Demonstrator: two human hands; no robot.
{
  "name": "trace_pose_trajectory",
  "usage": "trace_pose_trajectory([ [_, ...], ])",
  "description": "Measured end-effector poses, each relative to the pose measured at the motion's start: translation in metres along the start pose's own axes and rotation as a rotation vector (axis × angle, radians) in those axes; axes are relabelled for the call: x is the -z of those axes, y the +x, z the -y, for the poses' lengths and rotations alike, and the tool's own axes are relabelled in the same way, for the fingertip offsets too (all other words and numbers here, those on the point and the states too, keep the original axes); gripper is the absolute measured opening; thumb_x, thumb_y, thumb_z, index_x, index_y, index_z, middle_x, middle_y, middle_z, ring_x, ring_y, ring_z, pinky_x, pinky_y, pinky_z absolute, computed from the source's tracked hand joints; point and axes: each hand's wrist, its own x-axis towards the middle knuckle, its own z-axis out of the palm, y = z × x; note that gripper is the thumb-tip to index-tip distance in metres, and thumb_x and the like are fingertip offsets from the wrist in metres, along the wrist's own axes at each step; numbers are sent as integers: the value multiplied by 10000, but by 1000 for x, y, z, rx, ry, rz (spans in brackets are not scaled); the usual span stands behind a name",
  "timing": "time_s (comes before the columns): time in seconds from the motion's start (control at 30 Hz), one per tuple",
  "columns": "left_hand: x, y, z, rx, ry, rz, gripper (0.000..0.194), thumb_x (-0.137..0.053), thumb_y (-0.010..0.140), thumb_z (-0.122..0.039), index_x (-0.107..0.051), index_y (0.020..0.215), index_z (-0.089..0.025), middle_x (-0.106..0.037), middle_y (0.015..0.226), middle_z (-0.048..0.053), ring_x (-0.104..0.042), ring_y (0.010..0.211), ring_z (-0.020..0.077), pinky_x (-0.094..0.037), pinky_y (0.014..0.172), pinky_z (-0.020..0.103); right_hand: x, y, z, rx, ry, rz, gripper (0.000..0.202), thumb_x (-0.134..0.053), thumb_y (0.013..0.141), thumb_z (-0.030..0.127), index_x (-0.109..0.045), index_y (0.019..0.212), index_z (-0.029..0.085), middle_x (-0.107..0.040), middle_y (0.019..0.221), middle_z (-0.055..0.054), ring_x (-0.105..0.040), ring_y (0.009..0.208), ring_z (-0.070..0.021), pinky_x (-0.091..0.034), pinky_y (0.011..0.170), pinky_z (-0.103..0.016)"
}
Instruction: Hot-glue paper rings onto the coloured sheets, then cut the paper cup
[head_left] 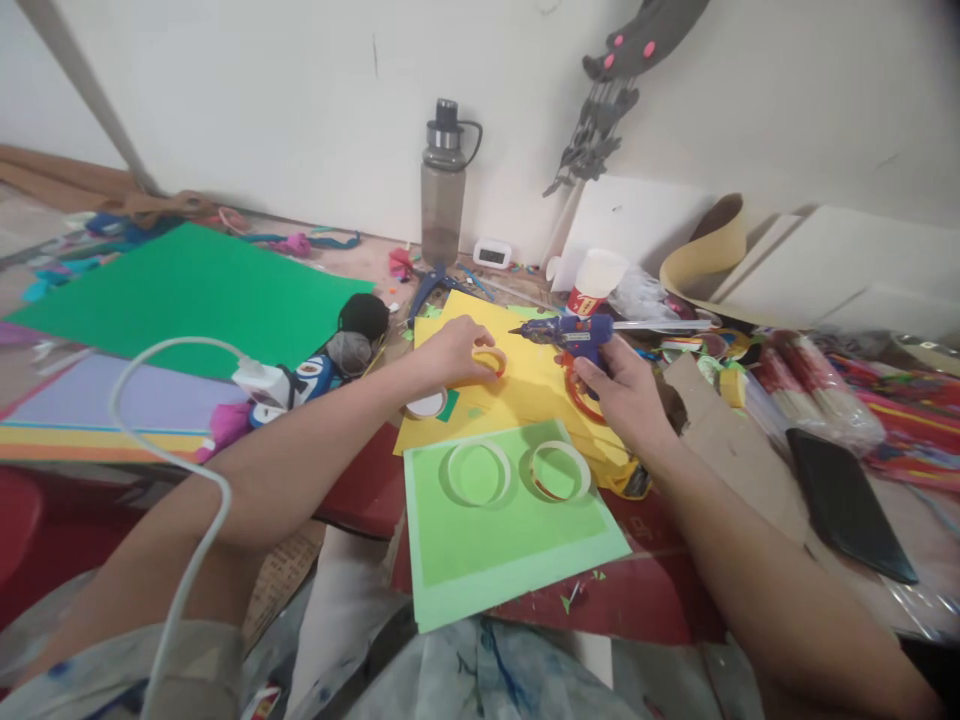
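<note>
Cluttered table (367, 265); two pale rings (582, 472) look formed. Left hand (459, 350) pinches yellow ring (496, 357), right hand (628, 392) grips glue gun (586, 332), nozzle (519, 331) not touching ring yet.

Your right hand (628, 392) hides part of the blue glue gun's grip (589, 355). Your left hand (459, 348) partly covers the yellow ring (495, 354). Clock (492, 253) digits too small to read. Grey hanging ornament (637, 62) cut by top edge; white cable (223, 500) by bottom.

Soft light is brightening the wall (300, 110); rings (584, 467) are casting faint shadows on the lime sheet (517, 545). Wide-angle distortion is stretching the edges, and the glue gun's (574, 328) markings are blurring.
</note>
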Motion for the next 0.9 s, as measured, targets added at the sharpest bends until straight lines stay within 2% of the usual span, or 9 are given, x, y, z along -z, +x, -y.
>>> trace_pose_trajectory([
  [0.13, -4, 0, -1, -12, -15, -69, 628, -866, 751, -491, -746, 1260, -143, -697, 1299, 155, -661, 1238, 316, -540, 1095, 401, -4, 0, 4, -108, 212, -22, 326, -677, 851, 410, -686, 1117, 221, -739, 936, -32, -645, 713, -177, -511, 634, -329],
  [0.23, -8, 3, 4, -25, -35, -98, 653, -884, 749, -477, -741, 1289, -138, -684, 1318, 158, -655, 1233, 322, -534, 1106, 425, -7, -1, 5, -190, 319, 3, 359, -694, 839, 449, -668, 1129, 239, -734, 910, -30, -639, 698, -172, -488, 600, -313],
  [0.3, -10, 5, 7, -39, -30, -92, 593, -879, 759, -433, -762, 1255, -128, -699, 1275, 157, -658, 1206, 319, -534, 1098, 433, -10, -2, 5, -213, 350, 15, 376, -699, 834, 468, -656, 1132, 242, -739, 906, -29, -628, 673, -164, -485, 599, -315],
  [0.43, -13, 6, 9, -69, -22, -84, 483, -858, 779, -359, -803, 1198, -125, -730, 1224, 153, -671, 1165, 306, -538, 1076, 424, -10, -3, 8, -222, 313, 32, 362, -692, 829, 471, -655, 1097, 231, -733, 902, -25, -613, 640, -155, -490, 609, -326],
  [0.57, -14, 5, 9, -61, -36, -87, 469, -854, 782, -343, -818, 1197, -128, -751, 1197, 143, -687, 1118, 299, -553, 1043, 414, -6, -3, 12, -207, 201, 71, 330, -664, 855, 465, -668, 1070, 214, -713, 820, -26, -560, 604, -154, -477, 601, -334],
  [0.67, -14, 5, 11, -50, -52, -90, 463, -855, 787, -362, -821, 1197, -152, -759, 1190, 119, -692, 1076, 286, -563, 1013, 411, -5, -3, 12, -220, 164, 76, 349, -651, 857, 465, -681, 1088, 205, -731, 859, -49, -549, 601, -157, -467, 587, -336],
  [0.77, -14, 4, 13, -29, -53, -79, 480, -870, 780, -397, -814, 1198, -168, -753, 1187, 104, -687, 1077, 283, -560, 1017, 409, -5, -2, 11, -229, 169, 71, 387, -647, 852, 456, -694, 1132, 193, -748, 920, -69, -563, 607, -160, -475, 583, -339],
  [0.9, -17, 2, 14, -85, -44, -114, 608, -883, 773, -404, -759, 1314, -156, -705, 1296, 153, -658, 1208, 318, -539, 1098, 449, -4, -2, 13, -214, 170, 61, 379, -645, 858, 444, -704, 1128, 185, -747, 921, -70, -578, 607, -161, -511, 612, -350],
])
